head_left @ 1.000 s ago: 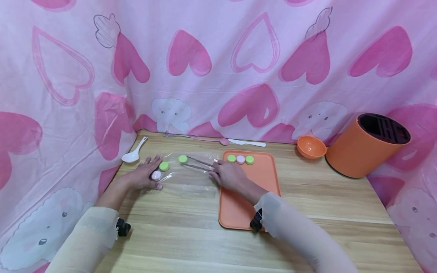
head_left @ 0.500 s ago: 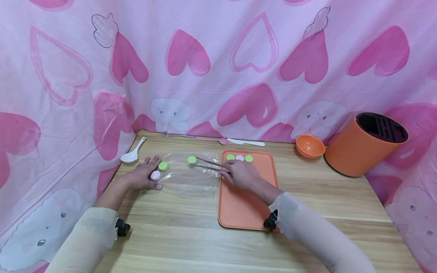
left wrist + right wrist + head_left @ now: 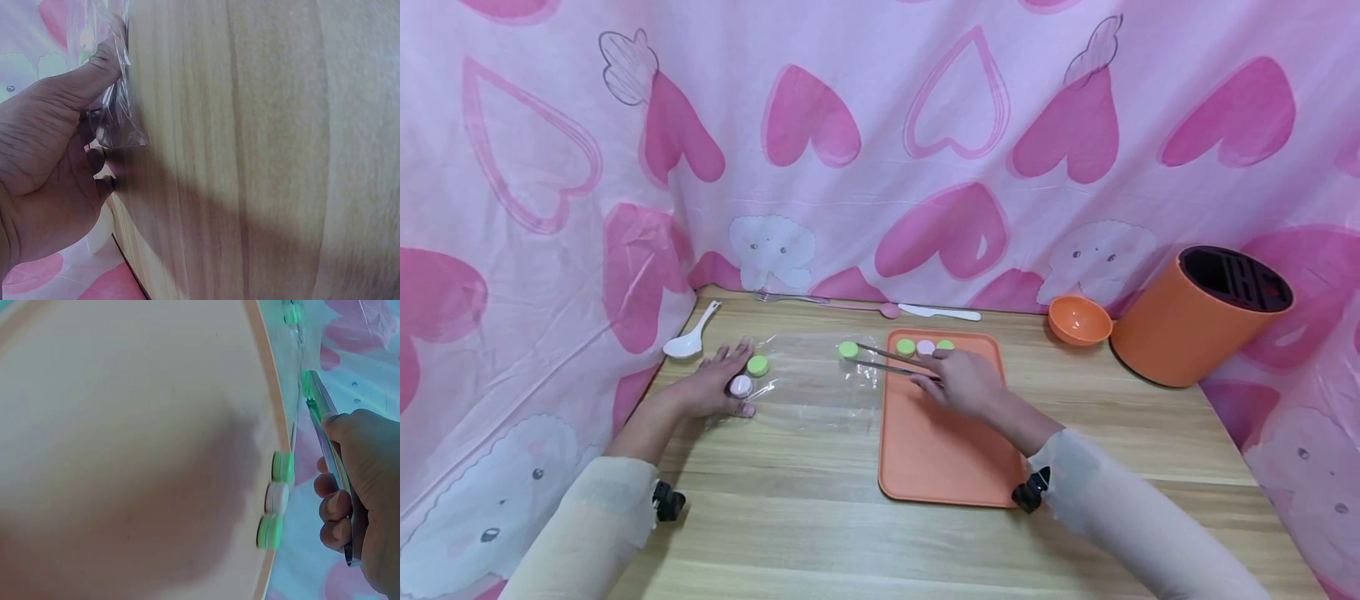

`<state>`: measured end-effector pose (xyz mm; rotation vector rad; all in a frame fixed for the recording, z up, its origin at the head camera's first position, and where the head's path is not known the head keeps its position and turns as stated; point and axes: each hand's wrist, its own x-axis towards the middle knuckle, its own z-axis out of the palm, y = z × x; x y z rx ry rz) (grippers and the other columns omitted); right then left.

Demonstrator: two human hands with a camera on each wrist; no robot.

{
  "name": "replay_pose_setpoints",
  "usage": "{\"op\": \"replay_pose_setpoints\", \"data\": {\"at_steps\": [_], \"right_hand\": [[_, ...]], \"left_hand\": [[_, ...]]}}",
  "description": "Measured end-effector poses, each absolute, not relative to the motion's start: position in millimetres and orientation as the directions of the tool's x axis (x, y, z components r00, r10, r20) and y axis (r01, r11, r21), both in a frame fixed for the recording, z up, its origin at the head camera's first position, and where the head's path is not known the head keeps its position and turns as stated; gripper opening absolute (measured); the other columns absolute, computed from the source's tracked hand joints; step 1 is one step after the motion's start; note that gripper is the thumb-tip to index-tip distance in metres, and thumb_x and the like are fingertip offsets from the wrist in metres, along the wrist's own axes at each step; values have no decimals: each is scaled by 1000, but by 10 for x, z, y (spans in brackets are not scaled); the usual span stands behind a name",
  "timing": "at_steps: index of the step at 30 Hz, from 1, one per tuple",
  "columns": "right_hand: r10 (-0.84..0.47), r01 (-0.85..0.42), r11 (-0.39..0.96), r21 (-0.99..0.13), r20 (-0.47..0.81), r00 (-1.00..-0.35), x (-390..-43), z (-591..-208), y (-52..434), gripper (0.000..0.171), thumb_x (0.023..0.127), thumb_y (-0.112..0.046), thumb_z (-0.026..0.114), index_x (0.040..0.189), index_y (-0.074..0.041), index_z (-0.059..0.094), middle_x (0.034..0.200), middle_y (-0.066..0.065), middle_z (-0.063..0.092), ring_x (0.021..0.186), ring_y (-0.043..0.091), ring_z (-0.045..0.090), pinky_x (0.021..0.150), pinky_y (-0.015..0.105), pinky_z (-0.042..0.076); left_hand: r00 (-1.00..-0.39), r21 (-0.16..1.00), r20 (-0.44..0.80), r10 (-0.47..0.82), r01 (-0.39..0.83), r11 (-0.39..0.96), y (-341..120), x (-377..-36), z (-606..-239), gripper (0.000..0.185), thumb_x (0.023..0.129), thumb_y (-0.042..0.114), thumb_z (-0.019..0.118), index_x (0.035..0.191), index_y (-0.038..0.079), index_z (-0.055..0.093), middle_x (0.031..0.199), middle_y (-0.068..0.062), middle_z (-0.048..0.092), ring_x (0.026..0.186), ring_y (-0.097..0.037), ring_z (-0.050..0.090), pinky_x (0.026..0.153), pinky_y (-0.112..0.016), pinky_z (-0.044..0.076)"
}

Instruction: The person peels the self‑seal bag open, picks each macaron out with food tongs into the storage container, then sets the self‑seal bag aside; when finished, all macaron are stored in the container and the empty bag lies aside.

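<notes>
My right hand (image 3: 970, 383) grips metal tongs (image 3: 887, 367), whose tips hold a green macaron (image 3: 847, 350) over the right part of a clear plastic bag (image 3: 808, 400). In the right wrist view, the fingers curl round the tongs (image 3: 324, 394). My left hand (image 3: 718, 387) rests at the left end of the bag with fingers spread. Close by its fingers sit another green macaron (image 3: 757, 365) and a pale pink macaron (image 3: 741, 386). The left wrist view shows the thumb lying along the bag's edge (image 3: 128, 128).
An orange tray (image 3: 940, 458) bears two green macarons and a pink macaron (image 3: 926, 347) along its far edge. At the back lie a white spoon (image 3: 688, 340), a fork (image 3: 793, 297), a pink spoon (image 3: 889, 310) and a white knife (image 3: 943, 313). An orange bowl (image 3: 1080, 321) stands beside an orange knife block (image 3: 1195, 325).
My right hand has moved right over the tray, drawing the tongs and the green macaron rightward across the bag. My left hand has stayed in place.
</notes>
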<state>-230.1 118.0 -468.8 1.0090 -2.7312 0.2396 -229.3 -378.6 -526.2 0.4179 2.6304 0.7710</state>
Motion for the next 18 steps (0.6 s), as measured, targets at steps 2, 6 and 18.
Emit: {"op": "replay_pose_setpoints", "data": {"at_steps": [2, 6, 18], "right_hand": [[-621, -661, 747, -72, 281, -732, -2300, -4674, 1251, 42, 105, -43, 76, 136, -15, 80, 96, 5, 80, 67, 19, 68, 55, 41, 57], [-637, -682, 730, -43, 317, -703, -2288, -4678, 1388, 30, 102, -40, 80, 117, -14, 84, 78, 1, 70, 63, 16, 64, 55, 39, 56], [-615, -649, 759, -45, 273, -739, -2176, -4721, 1768, 23, 100, -39, 83, 93, -17, 77, 72, -4, 60, 60, 12, 55, 52, 32, 50]], "left_hand": [[-890, 564, -259, 376, 177, 807, -3785, -2292, -5259, 153, 71, 83, 84, 177, 7, 6, 186, -20, -4, 168, -58, -13, 132, -81, -6], [-889, 562, -263, 375, 174, 808, -3781, -2289, -5253, 151, 72, 82, 85, 177, 7, 6, 186, -19, -5, 168, -57, -14, 132, -80, -7], [-889, 571, -256, 381, 179, 801, -3746, -2247, -5206, 142, 79, 64, 90, 177, 7, 6, 186, -21, -5, 167, -59, -14, 132, -79, -8]]}}
